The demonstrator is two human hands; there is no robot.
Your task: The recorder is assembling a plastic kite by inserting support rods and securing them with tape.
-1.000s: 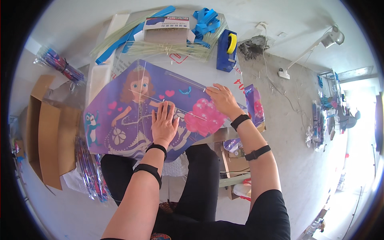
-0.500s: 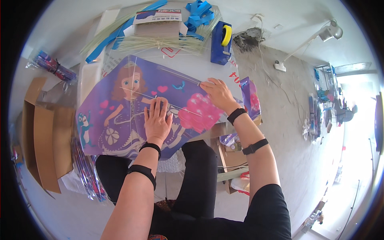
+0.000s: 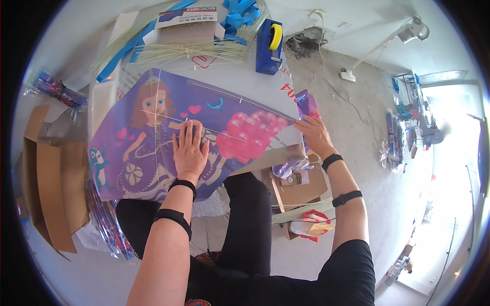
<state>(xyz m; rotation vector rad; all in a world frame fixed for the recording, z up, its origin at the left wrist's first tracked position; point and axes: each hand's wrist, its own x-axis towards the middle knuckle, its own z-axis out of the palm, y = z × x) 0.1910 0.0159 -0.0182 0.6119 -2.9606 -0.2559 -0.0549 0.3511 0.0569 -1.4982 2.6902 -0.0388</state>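
A purple kite [image 3: 115, 140] printed with a princess figure, hearts and pink balloons lies across the table and reaches over my legs. My left hand [image 3: 190, 155] rests flat on its middle, fingers stretched, beside a thin cross rod. Another slim rod [image 3: 265, 108] with a small white clip runs along the upper right edge. At the kite's right-hand corner, my right hand [image 3: 315, 136] has its fingers closed on the tip, at the rod's end. The fingertips partly hide that spot.
Behind the kite are a blue tape dispenser [image 3: 268, 57], an opened small carton [image 3: 186, 31], pale thin sticks [image 3: 191, 51] and blue ribbon [image 3: 240, 18]. A large cardboard box [image 3: 53, 188] stands at left. To the right below the table sits an open box [image 3: 301, 191].
My right hand has slid right along the upper edge to the kite's corner. My left hand stays flat on the kite. The whole view has shifted slightly.
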